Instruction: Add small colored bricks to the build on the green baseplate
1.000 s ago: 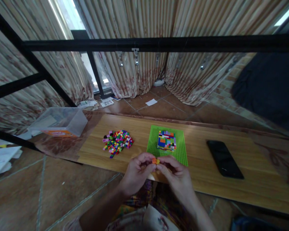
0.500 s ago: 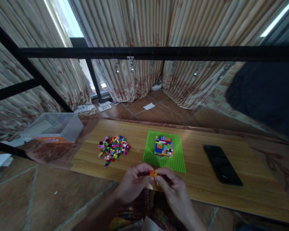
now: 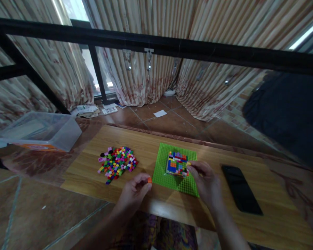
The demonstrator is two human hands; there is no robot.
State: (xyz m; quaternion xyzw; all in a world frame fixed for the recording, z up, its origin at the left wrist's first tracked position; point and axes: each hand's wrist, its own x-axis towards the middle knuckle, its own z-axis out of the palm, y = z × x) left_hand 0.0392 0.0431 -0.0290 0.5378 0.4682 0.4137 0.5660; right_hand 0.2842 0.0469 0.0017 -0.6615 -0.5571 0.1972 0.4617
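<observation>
Pinched between the thumb and finger of my left hand [image 3: 135, 191] is a small orange brick [image 3: 149, 180], held just off the near left corner of the green baseplate [image 3: 161, 175]. My right hand [image 3: 206, 180] grips a small yellow brick [image 3: 188, 163] at the right side of the multicoloured brick block [image 3: 173, 166], which stands on the baseplate. Whether the yellow brick touches the block I cannot tell. Left of the baseplate lies a pile of loose coloured bricks [image 3: 117, 163].
A black phone [image 3: 241, 189] lies on the wooden board [image 3: 146, 139] to the right. A clear plastic bin [image 3: 67, 133] stands at the far left. Behind the board runs a black metal rail [image 3: 167, 48] in front of striped curtains.
My hands have parted from their meeting point in front of the baseplate. The right went forward and right with the yellow brick to the block; the left moved left with the orange brick.
</observation>
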